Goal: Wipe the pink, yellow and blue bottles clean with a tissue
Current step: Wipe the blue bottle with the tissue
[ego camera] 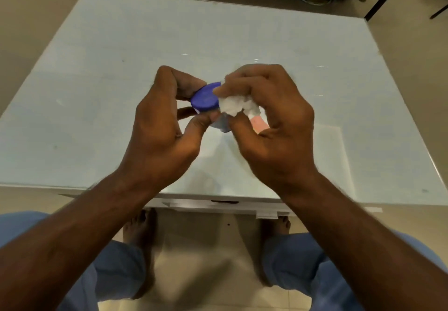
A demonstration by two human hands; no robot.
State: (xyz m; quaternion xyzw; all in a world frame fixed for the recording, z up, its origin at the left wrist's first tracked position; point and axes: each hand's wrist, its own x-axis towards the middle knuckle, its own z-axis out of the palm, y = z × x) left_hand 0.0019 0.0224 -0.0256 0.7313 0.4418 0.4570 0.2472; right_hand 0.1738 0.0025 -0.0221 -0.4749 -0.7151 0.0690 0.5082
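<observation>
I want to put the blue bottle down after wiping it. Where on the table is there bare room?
The table shows bare surface left of the left hand, right of the right hand, and beyond both toward the far edge. The crowded spot is the middle, where the hands hold the blue bottle and tissue.

Two bare forearms reach in from the lower corners and meet above the middle of the tabletop [97,80], nearer its front edge. The left hand [162,116] is curled, thumb toward the viewer and fingers on the far side, pinching the blue bottle [206,98] by its cap. The right hand [269,114] is curled too, its fingertips [219,90] and thumb bunching a white tissue [234,105] against the cap's right side. Both wrists are raised clear of the surface. Below the front edge, two bare feet [139,233] and knees in blue trousers [295,259] are visible.
</observation>
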